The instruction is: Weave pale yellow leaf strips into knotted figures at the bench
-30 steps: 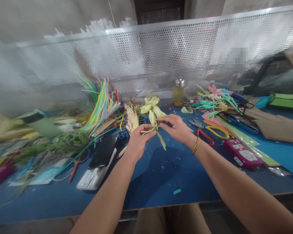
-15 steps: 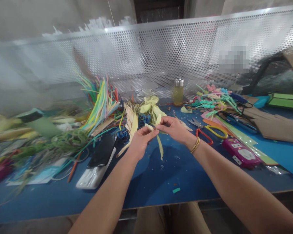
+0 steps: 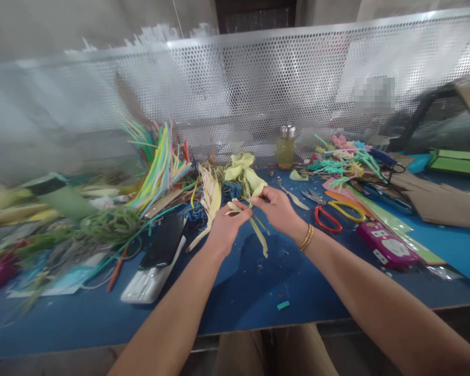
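Pale green, leaf-like strips of what looks like corn husk point(image 3: 261, 241) are pinched between both hands above the table. My left hand point(image 3: 225, 230) is closed on them from the left, thumb against forefinger. Opposite it, the thumb and fingers of my right hand point(image 3: 277, 209) grip the same strips, almost touching the left fingertips. Strip ends hang below the hands, while the part inside the fingers is hidden. Just behind lies a crumpled pile of pale husk point(image 3: 243, 172), and a longer dried husk point(image 3: 210, 201) rests left of it.
Scissors with red and yellow handles point(image 3: 339, 213) and a purple box point(image 3: 387, 245) lie to the right. A phone point(image 3: 163, 243) rests on a white object at left. Colourful pipe cleaners point(image 3: 160, 162), a capped bottle point(image 3: 286, 149) and a perforated metal screen point(image 3: 250, 83) stand behind.
Both hands stay closed on the husk strips. My right hand has shifted slightly left, and the hanging ends have swung a little right, with a second strand now showing.
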The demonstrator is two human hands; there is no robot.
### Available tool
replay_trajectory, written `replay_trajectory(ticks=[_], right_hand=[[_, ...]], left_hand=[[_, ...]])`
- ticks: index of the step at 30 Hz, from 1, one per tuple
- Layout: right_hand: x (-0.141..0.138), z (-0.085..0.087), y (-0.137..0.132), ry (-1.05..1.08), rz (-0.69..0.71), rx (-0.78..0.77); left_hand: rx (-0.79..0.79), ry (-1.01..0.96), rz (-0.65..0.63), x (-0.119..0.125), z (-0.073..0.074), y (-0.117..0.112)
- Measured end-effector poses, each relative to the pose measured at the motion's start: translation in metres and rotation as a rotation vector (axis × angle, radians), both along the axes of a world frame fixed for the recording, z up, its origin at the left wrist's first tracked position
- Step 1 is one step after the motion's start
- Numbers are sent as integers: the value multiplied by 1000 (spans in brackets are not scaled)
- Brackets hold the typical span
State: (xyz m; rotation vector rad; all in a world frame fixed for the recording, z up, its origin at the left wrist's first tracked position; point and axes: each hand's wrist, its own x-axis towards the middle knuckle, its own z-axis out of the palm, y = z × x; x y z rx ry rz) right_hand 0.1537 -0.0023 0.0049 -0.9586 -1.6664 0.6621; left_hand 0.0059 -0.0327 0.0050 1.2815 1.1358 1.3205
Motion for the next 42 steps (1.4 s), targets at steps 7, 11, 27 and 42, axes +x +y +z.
replay_trajectory(ticks=[7,11,27,42], right_hand=[[13,8,4,-196,-48,94],[20,20,-3,-326,-122,343],[17,28,-13,-240,113,114],[9,21,-13,-71,134,106]], left_hand=[[78,101,28,-5,-3,3],[122,182,6,-14,-8,11],[260,307,-89,-11,-1,6],[275,330,54,-4,-2,3]])
